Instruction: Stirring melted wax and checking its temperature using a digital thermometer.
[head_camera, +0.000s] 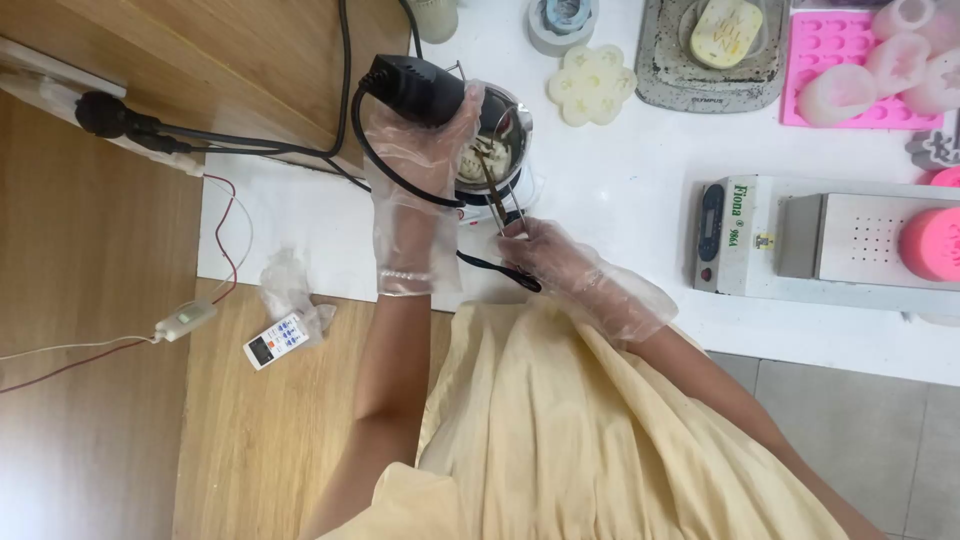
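over the steel pot (505, 135), left hand (420, 150) grips a black heat gun (415, 88); right hand (540, 250) pinches tongs (492, 190).

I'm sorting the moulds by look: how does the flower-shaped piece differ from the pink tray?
The flower-shaped piece is cream, lobed and lies bare on the white table; the pink tray is rectangular, dimpled and carries pale round lumps. Both lie flat, untouched by either hand.

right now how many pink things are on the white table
3: a pink mould tray at the top right, a round pink piece on the metal scale, and a pink edge just above it. More may lie beyond the frame.
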